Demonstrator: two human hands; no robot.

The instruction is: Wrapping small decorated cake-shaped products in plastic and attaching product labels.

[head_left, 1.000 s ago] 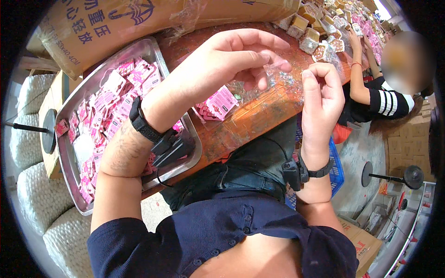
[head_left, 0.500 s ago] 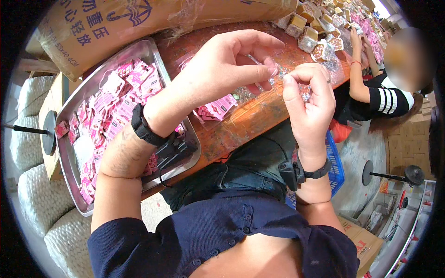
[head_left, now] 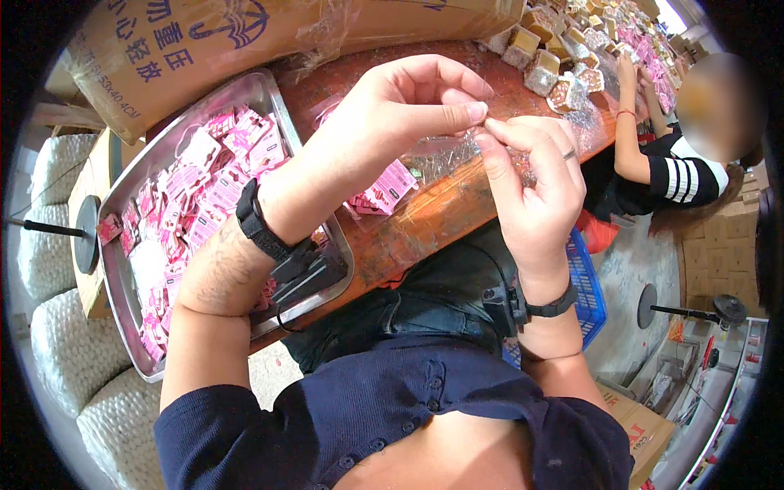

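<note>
Over the wooden table (head_left: 425,216), my left hand (head_left: 408,110) and my right hand (head_left: 535,167) meet at their fingertips. Thumb and forefinger are pinched on each; whatever lies between them is too small to make out. Below my left wrist, a metal tray (head_left: 282,106) holds a heap of pink printed cards (head_left: 216,188). A few more pink cards (head_left: 384,189) lie on the table beyond its rim. Clear thin plastic scraps (head_left: 441,159) lie under my fingers, partly hidden by them.
A large cardboard box (head_left: 302,28) stands behind the tray. Several small brown-and-clear wrapped pieces (head_left: 543,69) are piled at the far right. A co-worker (head_left: 674,167) reaches into that pile. A blue plastic basket (head_left: 590,286) sits below the table's edge, by my right forearm.
My right hand has moved left and slightly up, so its fingertips now touch those of my left. The left thumb has closed toward its forefinger.
</note>
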